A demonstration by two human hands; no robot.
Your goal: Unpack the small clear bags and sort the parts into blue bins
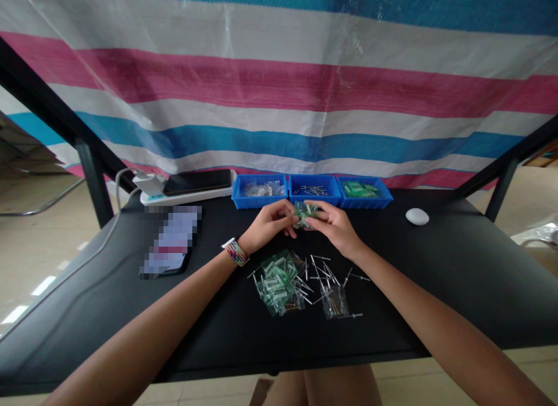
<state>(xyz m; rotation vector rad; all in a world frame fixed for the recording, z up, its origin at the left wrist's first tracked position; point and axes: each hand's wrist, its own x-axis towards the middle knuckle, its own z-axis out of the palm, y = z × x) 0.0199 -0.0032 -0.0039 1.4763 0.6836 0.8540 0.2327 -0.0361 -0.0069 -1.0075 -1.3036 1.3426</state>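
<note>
Between my two hands, in front of the blue bins, is a small green-and-clear plastic packet (301, 213). My left hand (275, 218) pinches its left side, and my right hand (330, 223) grips the right side. Nearer to me on the black table lies a pile of green plastic packets (278, 281), with thin metal rivets sticking out around it. Right of that pile, loose rivets (325, 271) are scattered, and a clear bag (335, 302) with brownish pins inside lies among them.
Three blue bins stand in a row: the left bin (260, 203) holds clear packets, the middle bin (317, 202) rivets, the right bin (367, 203) green packets. A white mouse (417, 216), a phone (174, 243), and a power strip (187, 195) bearing a dark phone (198, 181) are around.
</note>
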